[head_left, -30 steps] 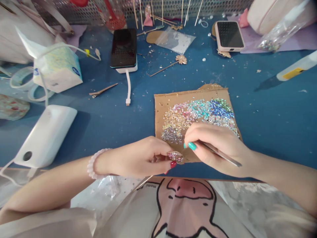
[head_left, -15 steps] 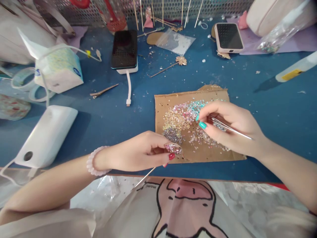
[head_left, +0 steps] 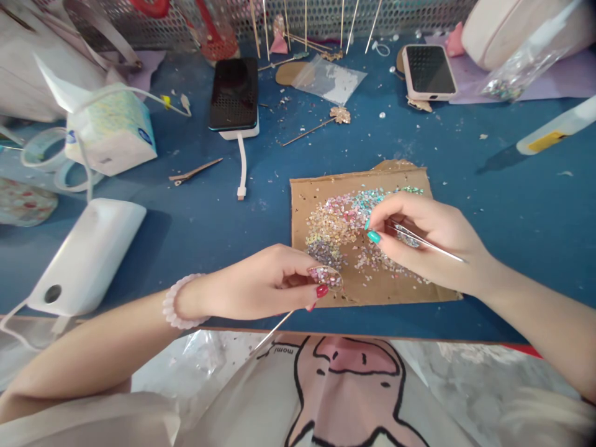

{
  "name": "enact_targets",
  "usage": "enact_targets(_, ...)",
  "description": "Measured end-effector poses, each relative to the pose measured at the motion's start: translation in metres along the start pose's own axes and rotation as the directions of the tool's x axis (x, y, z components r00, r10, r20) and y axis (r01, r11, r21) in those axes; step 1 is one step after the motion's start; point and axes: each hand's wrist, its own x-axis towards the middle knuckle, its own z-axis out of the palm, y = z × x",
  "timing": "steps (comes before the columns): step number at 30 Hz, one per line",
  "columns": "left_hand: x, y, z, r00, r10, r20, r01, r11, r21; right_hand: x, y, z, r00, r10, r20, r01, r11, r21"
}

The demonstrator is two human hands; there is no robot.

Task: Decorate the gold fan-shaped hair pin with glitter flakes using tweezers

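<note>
1. Pinching closed, your left fingers [head_left: 298,299] are holding the gem-covered piece [head_left: 327,277] over the near-left cardboard [head_left: 391,293].
2. Your right fingers [head_left: 393,203] are gripping tweezers [head_left: 433,244], apparently selecting gems [head_left: 333,220].
3. Next move is seemingly calling for steadiness.

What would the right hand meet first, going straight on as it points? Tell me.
Probably the pink and yellow rhinestones on the cardboard sheet, just ahead of the right hand; its height is unclear, so it might pass over them.

L hand [head_left: 267,282] – pinching, R hand [head_left: 426,239] – curled
</note>
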Motion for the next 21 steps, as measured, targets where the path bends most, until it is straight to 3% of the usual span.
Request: enact_targets(21, -0.0009, -0.0015, -0.0009, 0.999, 0.031, 0.010, -0.031, 1.000, 0.003, -0.0007, 0.0015, 0.0013, 0.996, -0.045, 0.082, 0.049, 0.998, -0.042)
